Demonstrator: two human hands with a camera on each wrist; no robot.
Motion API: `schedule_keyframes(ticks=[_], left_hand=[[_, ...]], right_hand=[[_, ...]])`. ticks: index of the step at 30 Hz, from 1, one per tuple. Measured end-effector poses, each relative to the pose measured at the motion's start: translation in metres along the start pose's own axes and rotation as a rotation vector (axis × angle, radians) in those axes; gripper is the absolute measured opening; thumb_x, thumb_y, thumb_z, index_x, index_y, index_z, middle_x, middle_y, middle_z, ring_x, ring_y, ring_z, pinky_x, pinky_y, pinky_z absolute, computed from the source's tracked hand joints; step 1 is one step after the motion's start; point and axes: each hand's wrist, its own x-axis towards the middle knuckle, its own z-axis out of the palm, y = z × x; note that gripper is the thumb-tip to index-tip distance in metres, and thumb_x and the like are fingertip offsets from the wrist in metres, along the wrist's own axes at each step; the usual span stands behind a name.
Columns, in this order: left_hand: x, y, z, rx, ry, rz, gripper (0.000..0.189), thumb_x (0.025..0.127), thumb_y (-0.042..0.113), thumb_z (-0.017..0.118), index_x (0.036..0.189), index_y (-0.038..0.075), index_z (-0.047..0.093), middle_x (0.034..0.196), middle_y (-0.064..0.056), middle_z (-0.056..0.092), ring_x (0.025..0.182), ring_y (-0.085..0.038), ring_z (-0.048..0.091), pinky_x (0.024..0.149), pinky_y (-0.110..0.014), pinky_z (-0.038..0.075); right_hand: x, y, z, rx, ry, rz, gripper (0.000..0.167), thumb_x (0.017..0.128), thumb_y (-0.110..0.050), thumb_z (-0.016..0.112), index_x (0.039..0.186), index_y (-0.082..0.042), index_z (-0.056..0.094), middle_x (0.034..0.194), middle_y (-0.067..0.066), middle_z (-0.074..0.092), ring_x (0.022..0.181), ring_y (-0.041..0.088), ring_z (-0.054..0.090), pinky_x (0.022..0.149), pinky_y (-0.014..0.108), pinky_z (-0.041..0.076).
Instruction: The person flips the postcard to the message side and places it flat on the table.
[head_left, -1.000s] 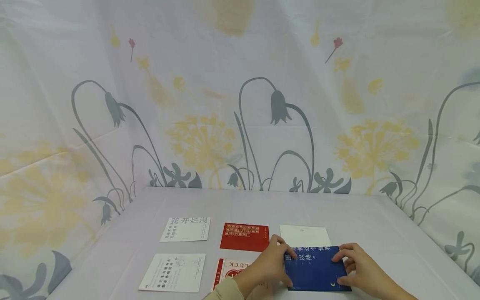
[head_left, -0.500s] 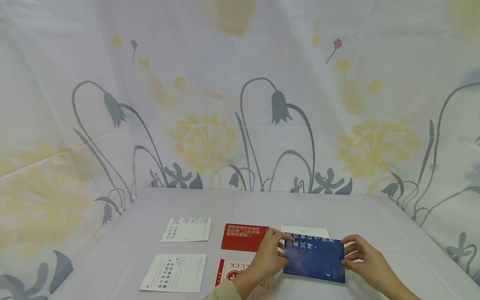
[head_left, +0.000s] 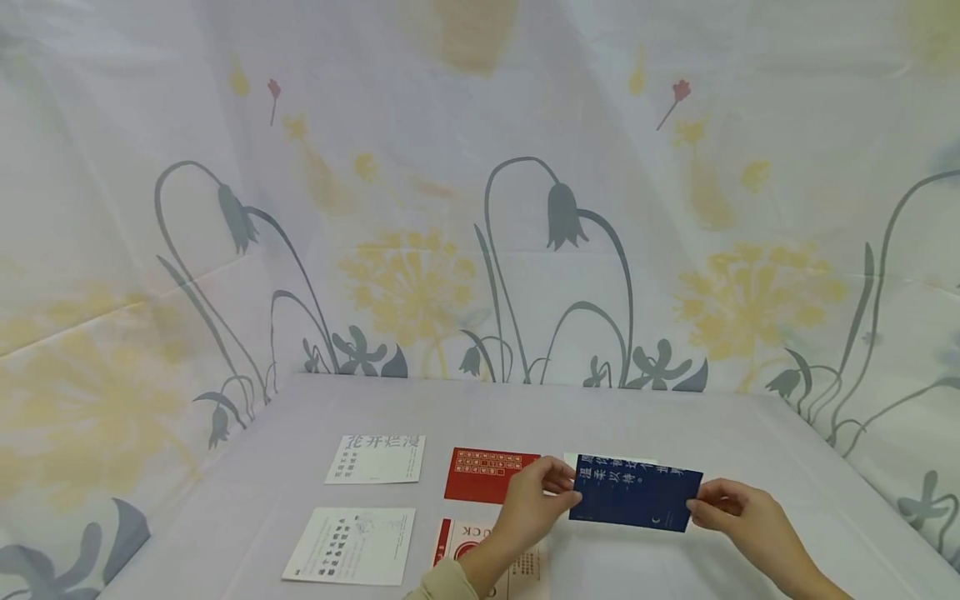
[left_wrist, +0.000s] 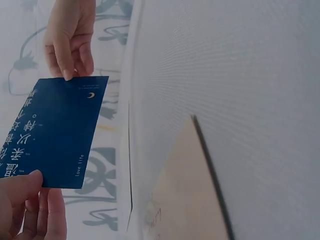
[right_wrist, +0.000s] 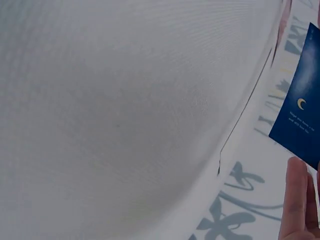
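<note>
A dark blue card (head_left: pixel 630 498) with white Chinese characters and a small yellow moon is held up above the table, tilted, between both hands. My left hand (head_left: pixel 531 504) pinches its left edge between thumb and fingers. At the opposite edge, my right hand (head_left: pixel 746 521) pinches it the same way. The left wrist view shows the blue card (left_wrist: pixel 60 132) with a hand at each end, its printed face toward the camera. Behind it lies a white card (head_left: pixel 572 459), mostly hidden. In the right wrist view only part of the blue card (right_wrist: pixel 300 102) shows.
A red card (head_left: pixel 480 477) and a cream card with red print (head_left: pixel 480 533) lie beside my left hand, which partly covers them. Farther left are two white cards with writing, a far one (head_left: pixel 378 462) and a near one (head_left: pixel 352 546). A flower-printed cloth (head_left: pixel 420 192) hangs behind the table (head_left: pixel 247 500).
Both hands have lifted the blue card off the table, raising it and tilting its face up toward the camera. It now covers most of the white card behind. The other cards stay put.
</note>
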Motion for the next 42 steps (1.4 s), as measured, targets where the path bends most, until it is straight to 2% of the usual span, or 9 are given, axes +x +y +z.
schedule_keyframes(ticks=[3,7,12,18,22,28,31,38,42], left_hand=[[0.000,-0.002,-0.001,0.017,0.006,-0.012,0.011,0.080,0.010,0.073,0.085,0.014,0.065,0.076,0.012,0.057,0.071,-0.004,0.053,0.062,-0.016,0.049],[0.001,-0.005,-0.003,0.002,0.012,-0.032,0.006,0.081,0.015,0.073,0.084,0.014,0.067,0.077,0.011,0.057,0.071,-0.006,0.051,0.060,-0.017,0.047],[0.001,-0.005,-0.006,-0.024,0.000,-0.065,0.007,0.082,0.019,0.072,0.085,0.013,0.068,0.078,0.009,0.058,0.073,-0.007,0.052,0.063,-0.019,0.048],[0.000,-0.006,-0.007,-0.083,-0.036,-0.155,0.007,0.080,0.017,0.074,0.084,0.013,0.071,0.078,0.008,0.063,0.072,-0.007,0.056,0.064,-0.022,0.050],[0.001,-0.008,-0.008,-0.091,-0.060,-0.168,0.006,0.078,0.015,0.075,0.083,0.013,0.073,0.076,0.008,0.065,0.069,-0.007,0.057,0.061,-0.023,0.049],[0.001,-0.009,-0.009,-0.102,-0.111,-0.202,0.007,0.079,0.016,0.074,0.085,0.012,0.074,0.075,0.005,0.066,0.068,-0.011,0.060,0.064,-0.026,0.052],[0.000,-0.009,-0.010,-0.119,-0.129,-0.211,0.009,0.080,0.015,0.073,0.088,0.010,0.074,0.076,0.003,0.067,0.070,-0.013,0.062,0.067,-0.026,0.053],[-0.003,-0.011,-0.010,-0.190,-0.149,-0.241,0.012,0.081,0.012,0.071,0.091,0.006,0.073,0.083,-0.001,0.069,0.075,-0.013,0.065,0.071,-0.028,0.055],[-0.004,-0.011,-0.010,-0.187,-0.154,-0.264,0.012,0.081,0.014,0.072,0.091,0.006,0.074,0.084,-0.001,0.070,0.075,-0.012,0.064,0.071,-0.029,0.055]], right_hand=[[0.000,-0.003,-0.001,0.071,-0.013,0.029,0.021,0.088,-0.011,0.063,0.099,0.007,0.061,0.083,0.011,0.065,0.072,0.018,0.065,0.065,0.026,0.055],[0.001,-0.004,-0.003,0.164,-0.048,0.038,0.026,0.094,-0.012,0.054,0.103,0.012,0.058,0.084,0.013,0.064,0.074,0.021,0.065,0.066,0.028,0.055],[0.000,-0.002,-0.006,0.293,-0.101,0.007,0.035,0.100,-0.014,0.043,0.100,0.017,0.058,0.086,0.016,0.065,0.075,0.020,0.066,0.069,0.029,0.055],[0.000,0.001,-0.010,0.342,-0.156,-0.002,0.035,0.098,-0.011,0.045,0.101,0.021,0.057,0.087,0.018,0.067,0.076,0.020,0.067,0.070,0.030,0.055],[0.001,0.005,-0.014,0.382,-0.204,0.016,0.036,0.098,-0.011,0.046,0.105,0.023,0.055,0.089,0.018,0.067,0.078,0.021,0.067,0.072,0.032,0.055],[0.002,0.011,-0.019,0.478,-0.260,0.001,0.026,0.097,-0.008,0.049,0.101,0.014,0.062,0.087,0.013,0.068,0.080,0.021,0.067,0.074,0.032,0.054],[0.000,0.013,-0.019,0.480,-0.267,-0.004,0.024,0.096,-0.009,0.051,0.100,0.010,0.065,0.088,0.011,0.068,0.081,0.021,0.067,0.075,0.031,0.054],[-0.004,0.015,-0.019,0.396,-0.259,0.062,0.026,0.092,-0.017,0.059,0.101,0.005,0.067,0.094,0.003,0.069,0.086,0.022,0.067,0.077,0.025,0.052],[-0.007,0.017,-0.019,0.386,-0.279,0.054,0.027,0.092,-0.016,0.059,0.105,0.007,0.066,0.096,0.000,0.069,0.086,0.018,0.066,0.078,0.028,0.052]])
